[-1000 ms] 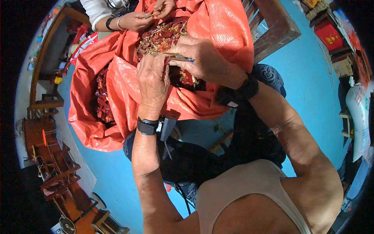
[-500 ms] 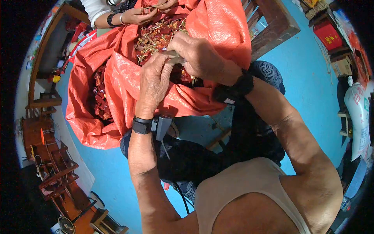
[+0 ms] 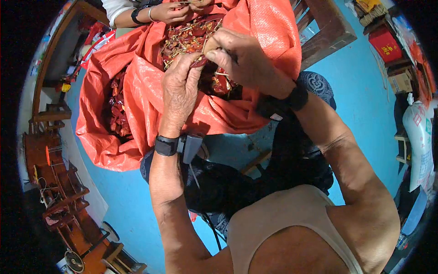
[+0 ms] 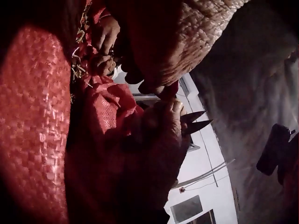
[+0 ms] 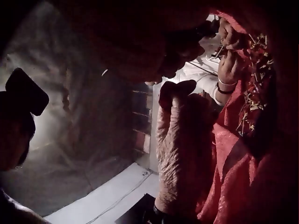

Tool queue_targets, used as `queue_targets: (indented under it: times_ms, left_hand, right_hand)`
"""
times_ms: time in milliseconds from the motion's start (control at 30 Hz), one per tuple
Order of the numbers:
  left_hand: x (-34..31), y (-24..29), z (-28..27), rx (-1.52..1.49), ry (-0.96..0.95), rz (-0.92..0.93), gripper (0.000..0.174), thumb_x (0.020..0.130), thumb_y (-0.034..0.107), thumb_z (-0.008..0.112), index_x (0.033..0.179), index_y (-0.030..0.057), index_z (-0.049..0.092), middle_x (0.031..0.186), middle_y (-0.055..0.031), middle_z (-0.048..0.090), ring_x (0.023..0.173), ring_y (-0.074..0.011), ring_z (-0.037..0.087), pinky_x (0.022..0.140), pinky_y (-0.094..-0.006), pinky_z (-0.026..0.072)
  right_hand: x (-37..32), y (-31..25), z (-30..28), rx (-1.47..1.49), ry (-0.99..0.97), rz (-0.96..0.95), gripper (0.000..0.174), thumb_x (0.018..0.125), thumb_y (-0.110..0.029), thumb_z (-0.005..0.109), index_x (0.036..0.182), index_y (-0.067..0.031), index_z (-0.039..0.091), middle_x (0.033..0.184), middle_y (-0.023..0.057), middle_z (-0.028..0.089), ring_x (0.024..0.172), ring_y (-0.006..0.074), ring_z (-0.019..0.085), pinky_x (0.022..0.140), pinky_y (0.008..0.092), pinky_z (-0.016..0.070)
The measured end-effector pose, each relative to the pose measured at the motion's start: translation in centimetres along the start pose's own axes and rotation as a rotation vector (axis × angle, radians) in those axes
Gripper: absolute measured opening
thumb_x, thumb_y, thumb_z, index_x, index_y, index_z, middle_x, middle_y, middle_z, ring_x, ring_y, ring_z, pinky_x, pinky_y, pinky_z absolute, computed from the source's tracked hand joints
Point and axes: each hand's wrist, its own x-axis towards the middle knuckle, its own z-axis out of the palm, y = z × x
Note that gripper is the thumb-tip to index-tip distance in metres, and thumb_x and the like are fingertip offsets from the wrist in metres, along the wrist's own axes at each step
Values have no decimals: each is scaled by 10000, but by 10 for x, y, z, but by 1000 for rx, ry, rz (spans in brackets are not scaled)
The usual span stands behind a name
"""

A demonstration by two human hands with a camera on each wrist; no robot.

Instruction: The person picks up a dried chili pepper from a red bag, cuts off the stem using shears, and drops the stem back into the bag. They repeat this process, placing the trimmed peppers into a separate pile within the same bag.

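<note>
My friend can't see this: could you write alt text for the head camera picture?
A person's left hand pinches a dark red pod, right hand close beside it, over an open orange-red sack of red-and-tan plant pieces. Another person's hands show beyond.

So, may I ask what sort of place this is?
Probably a room in a home, partly used for storage, though I cannot be sure: it has wooden furniture, with a red box and a white sack at the head view's right.
</note>
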Motion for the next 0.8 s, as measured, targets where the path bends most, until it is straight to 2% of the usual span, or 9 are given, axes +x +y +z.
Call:
queue_targets:
  times_ms: [233, 367, 400, 467, 533, 600, 667, 733, 800]
  left_hand:
    - [1, 1, 0, 80, -21, -30, 144, 837, 53, 533, 965, -1, 569, 828, -149, 580, 768, -284, 586, 681, -329, 455]
    - [-2, -8, 3, 91, -37, -75, 170, 839, 49, 509, 986, -16, 565, 885, -162, 598, 797, -288, 597, 707, -322, 462]
    - [-4, -10, 3, 110, -52, -128, 196, 855, 73, 503, 1024, -10, 557, 902, -163, 603, 802, -246, 599, 718, -312, 458]
    - [-6, -11, 1, -70, -120, -377, 215, 879, 95, 489, 1061, -5, 545, 908, -128, 612, 794, -181, 582, 716, -298, 452]
    - [-2, -3, 3, -156, -76, -358, 289, 913, 193, 457, 1115, -7, 511, 932, -50, 579, 816, -112, 512, 746, -263, 421]
    - [-3, -12, 1, -287, -89, -529, 355, 926, 279, 420, 1144, 9, 495, 926, -29, 539, 822, -104, 474, 746, -250, 400]
    - [-7, -30, 6, -462, -65, -512, 420, 924, 380, 375, 1099, 22, 507, 922, 3, 506, 796, -89, 426, 708, -206, 345]
    - [-2, -20, 13, -705, -48, -624, 426, 918, 387, 386, 1088, 14, 503, 921, 6, 504, 787, -82, 415, 704, -201, 332]
    - [-1, -15, 18, -663, -98, -612, 434, 913, 395, 395, 1092, 15, 502, 920, 7, 500, 787, -81, 413, 702, -206, 337]
  right_hand:
    - [-2, -12, -7, -79, -57, 0, 181, 759, -172, 606, 833, -18, 547, 761, 144, 553, 745, 319, 568, 636, 390, 457]
    - [-14, -33, -31, -72, 86, -46, 183, 763, -189, 618, 844, -32, 575, 759, 123, 566, 725, 305, 581, 633, 363, 471]
    - [-22, -43, -43, -44, 136, -53, 160, 761, -171, 622, 841, -37, 585, 760, 117, 570, 701, 301, 582, 626, 355, 472]
    - [-41, -69, -78, -119, 290, -157, 132, 747, -109, 626, 849, -32, 598, 755, 102, 577, 642, 259, 576, 576, 325, 466]
    - [-70, -78, -108, -428, 536, -81, 83, 770, -61, 602, 844, -24, 596, 752, 74, 596, 596, 168, 558, 515, 271, 445]
    - [-79, -70, -141, -104, 851, -53, 59, 816, -65, 566, 839, -18, 593, 743, 56, 612, 602, 97, 546, 490, 223, 429]
    - [-79, -55, -160, -62, 1036, 60, 81, 851, -62, 523, 850, -19, 591, 718, 58, 609, 560, 61, 505, 470, 199, 407]
    - [-78, -6, -180, -258, 1021, 229, 121, 879, -103, 503, 906, -10, 575, 669, 65, 589, 500, 51, 458, 437, 192, 378]
    - [-86, 60, -196, -406, 633, 372, 240, 898, -211, 485, 1028, -34, 581, 731, 29, 607, 530, 32, 469, 469, 180, 382]
